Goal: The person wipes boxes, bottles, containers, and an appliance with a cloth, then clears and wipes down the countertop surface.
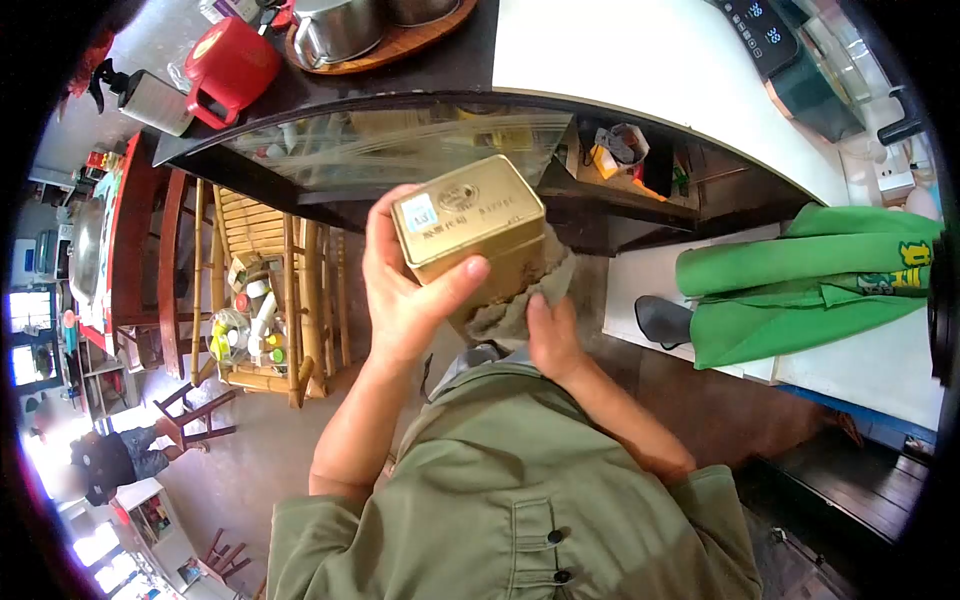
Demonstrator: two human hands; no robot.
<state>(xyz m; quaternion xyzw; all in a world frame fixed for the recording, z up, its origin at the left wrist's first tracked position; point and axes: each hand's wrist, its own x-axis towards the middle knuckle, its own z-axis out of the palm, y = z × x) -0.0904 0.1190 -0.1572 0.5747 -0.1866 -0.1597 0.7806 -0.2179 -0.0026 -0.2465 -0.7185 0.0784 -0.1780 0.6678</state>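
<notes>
A gold rectangular tin (475, 215), with printed characters and a small pale label on its lid, is held up in front of my chest. My left hand (405, 275) wraps round its left side, the thumb pressed on the front face. At the tin's lower right, my right hand (555, 335) grips a grey-beige cloth (525, 305) that lies against the tin's side. The tin is tilted, and its far side and the fingers behind the cloth are hidden.
Ahead stands a dark cabinet with a glass front (400, 150). On top are a red mug (232, 70), a spray bottle (150, 100) and a wooden tray (400, 45) with metal cups. A bamboo rack (290, 330) is left; green cloth (800, 290) lies right. A person (110, 460) sits far left.
</notes>
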